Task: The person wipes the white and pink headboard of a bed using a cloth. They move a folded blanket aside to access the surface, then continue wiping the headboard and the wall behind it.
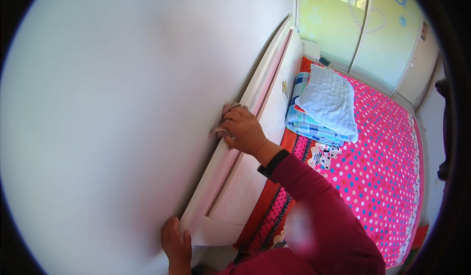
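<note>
A crumpled pinkish-grey cloth [221, 128] is bunched under my right hand [244, 130], whose fingers press it onto the top edge of the white headboard [203, 177]. The headboard has a pale pink strip along its length and runs close beside the wall. My left hand [177, 243] is at the headboard's near end, fingers pointing up and thumb apart, touching the corner beside the wall. No object shows in it. A black band [273, 164] circles my right wrist below a dark red sleeve.
A bed with a pink polka-dot cover [380, 172] extends right from the headboard. On it lie a light blue quilted pillow [327, 98] and a folded blue checked quilt [306, 128]. The white wall [108, 118] rises at left; a pale green sliding-door wardrobe [333, 25] stands at the far end.
</note>
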`<state>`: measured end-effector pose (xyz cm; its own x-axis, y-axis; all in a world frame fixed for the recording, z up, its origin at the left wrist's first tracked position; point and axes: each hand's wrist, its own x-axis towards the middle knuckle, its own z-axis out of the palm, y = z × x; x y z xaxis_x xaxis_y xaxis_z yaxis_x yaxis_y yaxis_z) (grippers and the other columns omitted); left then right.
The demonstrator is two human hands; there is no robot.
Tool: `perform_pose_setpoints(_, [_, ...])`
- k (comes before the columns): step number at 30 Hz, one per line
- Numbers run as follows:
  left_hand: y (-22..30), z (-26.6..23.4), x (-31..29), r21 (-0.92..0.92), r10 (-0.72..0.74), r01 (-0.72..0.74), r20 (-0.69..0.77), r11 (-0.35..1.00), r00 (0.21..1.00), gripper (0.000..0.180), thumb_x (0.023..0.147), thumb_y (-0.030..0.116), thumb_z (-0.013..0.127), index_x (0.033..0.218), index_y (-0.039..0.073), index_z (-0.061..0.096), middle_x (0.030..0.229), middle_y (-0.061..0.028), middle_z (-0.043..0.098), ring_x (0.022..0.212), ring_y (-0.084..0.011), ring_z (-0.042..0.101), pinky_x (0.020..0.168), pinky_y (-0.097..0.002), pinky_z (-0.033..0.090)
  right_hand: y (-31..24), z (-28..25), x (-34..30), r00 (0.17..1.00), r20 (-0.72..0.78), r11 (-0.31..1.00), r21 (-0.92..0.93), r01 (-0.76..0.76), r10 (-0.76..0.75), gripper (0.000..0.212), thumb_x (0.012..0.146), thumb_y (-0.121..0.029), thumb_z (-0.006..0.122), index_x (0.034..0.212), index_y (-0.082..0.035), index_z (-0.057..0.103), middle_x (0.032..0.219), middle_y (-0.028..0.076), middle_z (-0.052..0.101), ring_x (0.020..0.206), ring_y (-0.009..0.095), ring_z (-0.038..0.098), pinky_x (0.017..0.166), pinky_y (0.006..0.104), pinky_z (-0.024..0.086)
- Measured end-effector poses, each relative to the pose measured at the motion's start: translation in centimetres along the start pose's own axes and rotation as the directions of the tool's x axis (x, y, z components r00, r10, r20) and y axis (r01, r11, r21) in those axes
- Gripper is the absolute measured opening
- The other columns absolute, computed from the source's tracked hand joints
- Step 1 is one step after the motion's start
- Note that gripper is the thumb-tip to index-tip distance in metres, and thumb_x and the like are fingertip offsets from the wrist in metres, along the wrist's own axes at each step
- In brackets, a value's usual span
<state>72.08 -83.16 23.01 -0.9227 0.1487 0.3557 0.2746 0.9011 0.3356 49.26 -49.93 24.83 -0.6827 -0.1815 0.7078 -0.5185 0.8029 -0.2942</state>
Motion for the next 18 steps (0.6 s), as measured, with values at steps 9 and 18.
perform_pose_setpoints(9, [-0.4, 1.2, -0.6, 0.258, -0.07, 0.052, 0.064, 0.965, 0.995, 0.044, 0.092, 0.033, 0.066, 0.127, 0.008, 0.062, 0.122, -0.0195, 0.063, 0.109, -0.0355, 0.061, 0.095, -0.0458, 0.048, 11.4, -0.4, 4.9, 0.991, -0.093, 0.994, -0.046, -0.1, 0.095, 0.023, 0.071, -0.021, 0.074, 0.092, -0.013, 0.071, 0.11, 0.004, 0.064, 0.115, 0.029, 0.054, 0.092, 0.042, 0.049])
perform_pose_setpoints(18, [-1.0, 0.7, -0.7, 0.2, 0.046, -0.049, 0.02, 0.979, 0.999, 0.039, 0.09, 0.028, 0.069, 0.118, 0.002, 0.066, 0.11, -0.0186, 0.068, 0.097, -0.0389, 0.065, 0.087, -0.047, 0.052, 22.2, -0.6, 9.7, 0.957, -0.103, 0.959, -0.057, -0.277, 0.27, 0.023, 0.072, -0.023, 0.071, 0.093, -0.013, 0.07, 0.112, 0.006, 0.066, 0.116, 0.033, 0.053, 0.097, 0.0417, 0.048])
